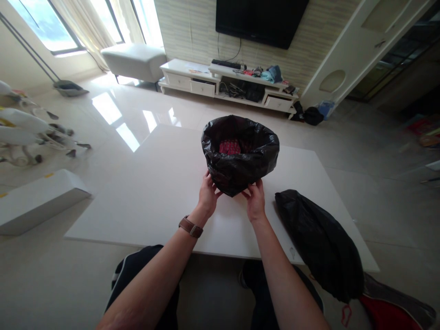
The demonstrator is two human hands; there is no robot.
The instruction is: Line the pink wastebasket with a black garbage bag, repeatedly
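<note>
A black plastic bag [237, 172] stands on the white table with its mouth open and its rim folded outward. Inside it lies a red patterned item [230, 147], perhaps cloth; its kind is unclear. My left hand [208, 196] grips the bag's lower left side, with a brown watch strap on that wrist. My right hand [256, 200] grips the lower right side, its fingertips partly behind the plastic. To the right of my right arm lies a second, elongated black bag [319, 238] with a red drawstring, reaching over the table's near edge.
The white table [147, 192] spans the middle. A long white box [41, 201] is on the floor to the left, near white folded frames [27, 130]. Beyond stand a TV cabinet [202, 85] and a padded bench [135, 59]. A red and grey bag [392, 305] is at lower right.
</note>
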